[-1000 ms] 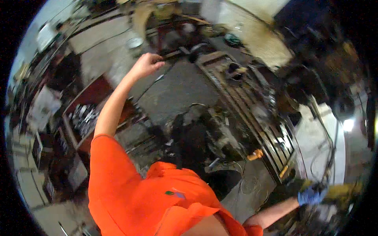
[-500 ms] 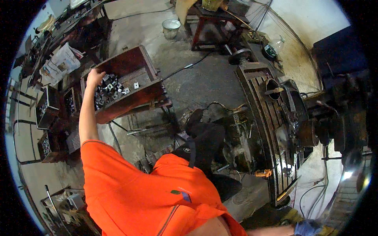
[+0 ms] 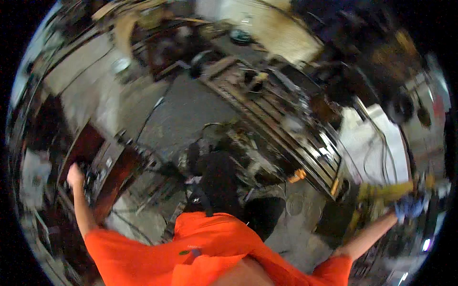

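My bare left hand (image 3: 75, 175) is at the left edge of a reddish-brown box (image 3: 117, 177), over small metal blocks (image 3: 97, 177) heaped inside. Motion smears its fingers, so I cannot tell whether it holds one. Far to the right, my right hand (image 3: 409, 208), in a blue glove, reaches out beside a yellow machine part (image 3: 387, 191). Blur hides its fingers too, and whether it touches or grips anything there does not show.
A slotted machine table (image 3: 274, 126) runs diagonally across the right of centre, with an orange-handled tool (image 3: 296, 176) near its lower end. A pale bucket (image 3: 121, 65) stands on the floor at the upper left. A hanging cable (image 3: 381, 143) drops beside the white wall.
The view has swung to the right, so the box and machine table sit farther left. More of my right arm and gloved hand shows. My left hand remains at the box.
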Available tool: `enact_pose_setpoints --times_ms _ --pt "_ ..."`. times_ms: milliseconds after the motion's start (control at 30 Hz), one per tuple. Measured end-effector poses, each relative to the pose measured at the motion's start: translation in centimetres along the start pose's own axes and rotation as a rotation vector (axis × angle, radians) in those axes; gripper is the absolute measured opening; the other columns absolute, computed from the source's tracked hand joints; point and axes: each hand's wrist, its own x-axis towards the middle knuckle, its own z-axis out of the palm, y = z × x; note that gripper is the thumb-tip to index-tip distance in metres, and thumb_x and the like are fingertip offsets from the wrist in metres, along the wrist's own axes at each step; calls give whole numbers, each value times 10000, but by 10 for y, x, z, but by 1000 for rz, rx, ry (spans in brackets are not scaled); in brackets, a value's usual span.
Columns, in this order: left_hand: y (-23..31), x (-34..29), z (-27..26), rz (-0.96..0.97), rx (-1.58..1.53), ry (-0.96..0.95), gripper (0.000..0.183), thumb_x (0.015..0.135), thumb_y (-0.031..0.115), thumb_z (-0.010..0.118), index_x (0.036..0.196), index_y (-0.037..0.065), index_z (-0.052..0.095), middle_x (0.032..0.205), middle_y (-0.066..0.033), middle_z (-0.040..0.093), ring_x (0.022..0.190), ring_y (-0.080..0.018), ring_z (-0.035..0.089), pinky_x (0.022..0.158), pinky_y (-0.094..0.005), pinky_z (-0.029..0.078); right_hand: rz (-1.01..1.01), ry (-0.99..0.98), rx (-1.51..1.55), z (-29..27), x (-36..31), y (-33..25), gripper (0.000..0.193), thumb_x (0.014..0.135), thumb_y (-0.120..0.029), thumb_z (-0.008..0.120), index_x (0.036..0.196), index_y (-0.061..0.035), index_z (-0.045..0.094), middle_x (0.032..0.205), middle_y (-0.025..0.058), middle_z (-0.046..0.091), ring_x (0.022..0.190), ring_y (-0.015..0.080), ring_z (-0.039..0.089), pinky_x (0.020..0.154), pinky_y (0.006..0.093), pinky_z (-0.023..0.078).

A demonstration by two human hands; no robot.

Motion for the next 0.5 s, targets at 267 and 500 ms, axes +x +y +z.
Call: enact_pose_setpoints --times_ms 267,500 --pt "-19 1 -5 -22 -77 116 402 818 198 517 1188 43 490 1139 -220 512 981 -373 526 796 -434 445 57 36 266 11 64 12 236 770 -76 485 951 -7 619 947 110 636 830 197 606 752 288 471" --pt "99 5 -157 1 -1760 -56 388 857 183 547 1172 -29 467 1120 -125 529 925 -260 557 816 -387 453 -101 127 63 -28 70 -43 271 751 -51 569 1017 -2 589 1003 145 606 868 264 596 797 335 468"
